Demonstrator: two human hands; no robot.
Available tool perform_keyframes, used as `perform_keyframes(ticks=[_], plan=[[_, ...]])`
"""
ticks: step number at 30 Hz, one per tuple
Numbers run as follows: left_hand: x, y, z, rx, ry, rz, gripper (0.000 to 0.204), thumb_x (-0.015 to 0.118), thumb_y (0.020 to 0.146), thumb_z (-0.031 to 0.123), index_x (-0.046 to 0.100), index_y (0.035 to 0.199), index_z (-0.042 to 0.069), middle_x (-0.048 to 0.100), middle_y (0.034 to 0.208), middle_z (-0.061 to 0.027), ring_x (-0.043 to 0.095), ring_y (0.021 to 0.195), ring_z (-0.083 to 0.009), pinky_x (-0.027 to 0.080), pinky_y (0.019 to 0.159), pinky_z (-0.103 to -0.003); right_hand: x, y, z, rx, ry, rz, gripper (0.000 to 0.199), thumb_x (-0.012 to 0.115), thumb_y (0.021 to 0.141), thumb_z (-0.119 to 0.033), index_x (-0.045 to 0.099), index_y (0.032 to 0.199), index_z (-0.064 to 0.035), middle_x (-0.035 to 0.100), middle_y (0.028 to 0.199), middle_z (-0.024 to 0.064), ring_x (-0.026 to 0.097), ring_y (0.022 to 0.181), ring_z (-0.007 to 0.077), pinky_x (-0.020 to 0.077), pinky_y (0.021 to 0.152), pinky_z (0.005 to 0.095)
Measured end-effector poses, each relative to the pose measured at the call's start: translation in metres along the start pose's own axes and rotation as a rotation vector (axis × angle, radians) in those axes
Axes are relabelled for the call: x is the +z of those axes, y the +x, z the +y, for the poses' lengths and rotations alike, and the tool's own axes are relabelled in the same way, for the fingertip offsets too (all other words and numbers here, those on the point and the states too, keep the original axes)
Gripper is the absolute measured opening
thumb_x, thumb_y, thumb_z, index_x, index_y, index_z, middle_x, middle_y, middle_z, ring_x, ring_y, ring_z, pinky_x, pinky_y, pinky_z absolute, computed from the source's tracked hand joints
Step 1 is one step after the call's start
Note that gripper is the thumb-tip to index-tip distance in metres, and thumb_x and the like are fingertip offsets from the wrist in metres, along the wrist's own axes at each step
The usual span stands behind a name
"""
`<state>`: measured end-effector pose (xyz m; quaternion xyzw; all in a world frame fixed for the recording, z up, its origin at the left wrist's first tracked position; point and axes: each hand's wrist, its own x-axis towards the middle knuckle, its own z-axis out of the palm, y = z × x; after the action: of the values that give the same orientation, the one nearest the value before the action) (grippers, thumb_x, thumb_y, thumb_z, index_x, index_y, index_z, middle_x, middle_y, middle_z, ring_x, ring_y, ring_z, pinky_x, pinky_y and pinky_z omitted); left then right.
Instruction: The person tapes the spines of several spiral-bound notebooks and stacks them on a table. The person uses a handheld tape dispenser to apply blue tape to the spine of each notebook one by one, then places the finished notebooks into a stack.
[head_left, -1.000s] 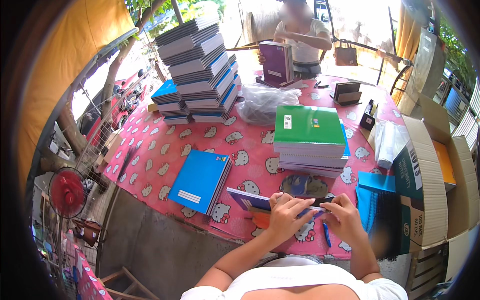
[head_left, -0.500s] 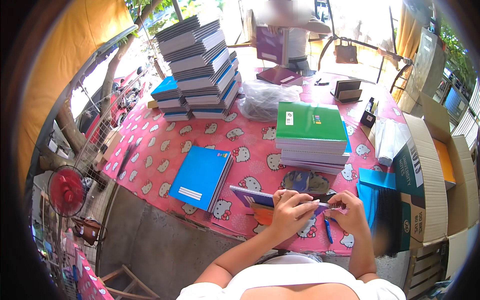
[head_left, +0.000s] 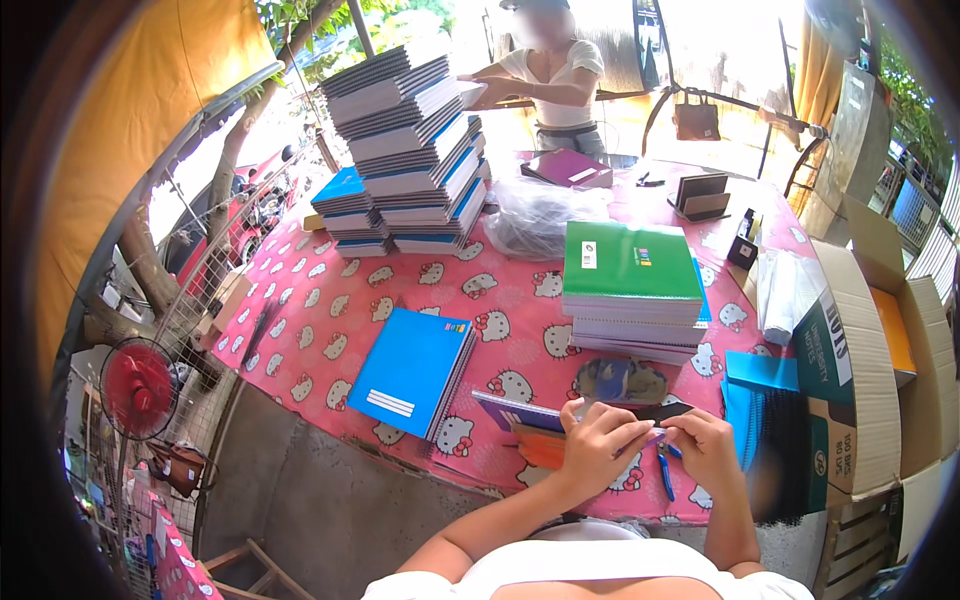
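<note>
A notebook with a purple cover (head_left: 520, 411) and an orange part (head_left: 540, 447) stands on its edge at the table's front. My left hand (head_left: 603, 445) is closed around it, fingers bent over its upper edge. The fingertips of my right hand (head_left: 706, 450) pinch at the notebook's right end, close to my left fingertips; the exact spot between them is hidden. Blue-handled pliers (head_left: 667, 474) lie on the table just below and between my hands. Beyond the notebook lies a grey-blue patterned pouch-like thing (head_left: 620, 381).
Blue notebooks (head_left: 410, 365) lie left, green-topped ones (head_left: 632, 262) ahead. A tall notebook stack (head_left: 415, 150) stands at the far left, beside crumpled clear plastic (head_left: 540, 215). Black binding coils (head_left: 785, 455) and an open carton (head_left: 865, 380) are at right. Another person (head_left: 560, 90) stands across the table.
My right hand has moved in toward my left, and the pliers show more between them. The person across has put down a purple notebook and now reaches toward the tall stack.
</note>
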<state>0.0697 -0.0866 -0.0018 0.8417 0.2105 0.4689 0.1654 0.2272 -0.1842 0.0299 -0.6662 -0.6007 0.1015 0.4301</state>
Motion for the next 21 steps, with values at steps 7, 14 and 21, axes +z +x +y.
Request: perform_keyframes(ticks=[7, 14, 21], plan=[[-0.004, -0.004, -0.005, 0.015, -0.026, -0.061, 0.020, 0.073, 0.077, 0.017, 0.075, 0.096, 0.022, 0.065, 0.088, 0.0080, 0.057, 0.082, -0.0114, 0.026, 0.092, -0.043, 0.001, 0.000, -0.006, -0.015, -0.060, 0.012, 0.015, 0.071, 0.079, -0.007, 0.065, 0.092, -0.0020, 0.060, 0.078, 0.0113, 0.063, 0.069, 0.0272, 0.0489, 0.059, 0.0346], [-0.005, -0.001, -0.006, 0.062, -0.046, -0.046, 0.030, 0.076, 0.071, 0.011, 0.074, 0.098, 0.022, 0.068, 0.088, 0.0077, 0.058, 0.080, -0.0106, 0.028, 0.086, -0.037, 0.005, 0.002, -0.002, -0.062, -0.025, 0.063, 0.019, 0.071, 0.076, -0.006, 0.064, 0.093, -0.0023, 0.060, 0.078, 0.0114, 0.063, 0.070, 0.0296, 0.0500, 0.061, 0.0348], [-0.008, -0.005, -0.008, 0.050, -0.047, -0.048, 0.028, 0.077, 0.068, 0.009, 0.074, 0.093, 0.022, 0.069, 0.093, 0.0055, 0.060, 0.082, -0.0119, 0.028, 0.088, -0.037, 0.012, 0.004, -0.017, -0.002, -0.023, 0.112, 0.013, 0.072, 0.075, -0.007, 0.064, 0.084, -0.0020, 0.061, 0.078, 0.0110, 0.062, 0.069, 0.0311, 0.0496, 0.061, 0.0373]])
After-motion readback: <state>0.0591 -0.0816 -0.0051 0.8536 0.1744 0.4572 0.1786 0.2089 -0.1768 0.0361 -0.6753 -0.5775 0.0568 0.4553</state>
